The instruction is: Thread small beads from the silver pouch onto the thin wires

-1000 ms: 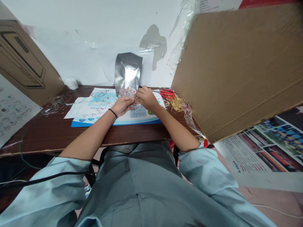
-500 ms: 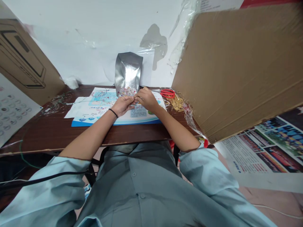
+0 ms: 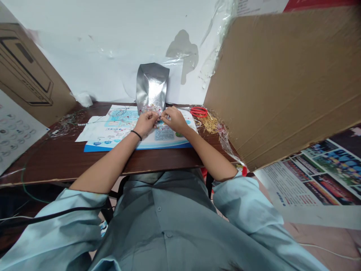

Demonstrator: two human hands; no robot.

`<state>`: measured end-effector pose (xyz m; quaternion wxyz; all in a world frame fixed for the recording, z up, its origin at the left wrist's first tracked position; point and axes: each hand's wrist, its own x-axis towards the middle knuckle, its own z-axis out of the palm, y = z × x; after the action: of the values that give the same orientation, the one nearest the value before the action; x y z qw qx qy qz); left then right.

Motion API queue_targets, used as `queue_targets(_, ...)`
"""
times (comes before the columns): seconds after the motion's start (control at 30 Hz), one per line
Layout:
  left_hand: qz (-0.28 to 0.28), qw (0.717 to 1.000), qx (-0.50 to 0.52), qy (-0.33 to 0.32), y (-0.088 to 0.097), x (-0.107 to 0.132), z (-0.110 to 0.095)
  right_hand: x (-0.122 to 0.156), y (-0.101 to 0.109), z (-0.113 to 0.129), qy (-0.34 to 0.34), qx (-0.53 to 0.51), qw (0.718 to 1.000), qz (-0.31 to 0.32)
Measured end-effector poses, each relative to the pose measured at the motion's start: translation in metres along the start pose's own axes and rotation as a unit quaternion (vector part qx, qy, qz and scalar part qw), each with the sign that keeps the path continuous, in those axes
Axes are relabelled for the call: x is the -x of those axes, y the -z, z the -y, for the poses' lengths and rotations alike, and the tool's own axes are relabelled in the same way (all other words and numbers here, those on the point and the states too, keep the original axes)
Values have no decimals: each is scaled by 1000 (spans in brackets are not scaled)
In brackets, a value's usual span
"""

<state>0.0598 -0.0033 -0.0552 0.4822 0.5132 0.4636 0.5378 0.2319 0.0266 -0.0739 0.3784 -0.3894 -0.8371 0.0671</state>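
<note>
Silver foil bag (image 3: 152, 84) upright; small shiny pieces (image 3: 150, 109) at its foot on the printed sheet (image 3: 120, 120). My left hand (image 3: 146, 124) and right hand (image 3: 175, 120) pinch fingertips together, held item unclear. Pieces likely light, slippery: take by fingertip.

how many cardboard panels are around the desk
2: a plain brown cardboard panel angled in over the right end of the wooden desk, and a printed cardboard panel at its left end. Others could be hidden outside the view.
</note>
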Motion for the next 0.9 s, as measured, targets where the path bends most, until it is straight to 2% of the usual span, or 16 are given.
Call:
queue_targets(0.17,-81,995,61,-20,13,-14,-12,1,3,2,-56,14,997,47)
queue_targets(0.23,-95,993,64,-18,15,-15,-14,1,5,4,-68,20,996,55)
queue_targets(0.43,-47,997,-39,-44,12,-11,-8,4,8,12,-74,5,996,56)
queue_targets(0.57,-33,989,-117,-81,13,-7,-8,5,3,20,-107,-88,990,4)
queue_targets(0.7,-5,985,-154,-80,14,-4,-11,5,-1,23,-113,-146,983,0)
queue_targets(0.8,24,980,-178,-87,14,-2,-10,5,0,21,-102,-128,987,1)
queue_targets(0.9,36,968,-226,-102,15,-4,-8,4,3,17,-79,-66,995,1)
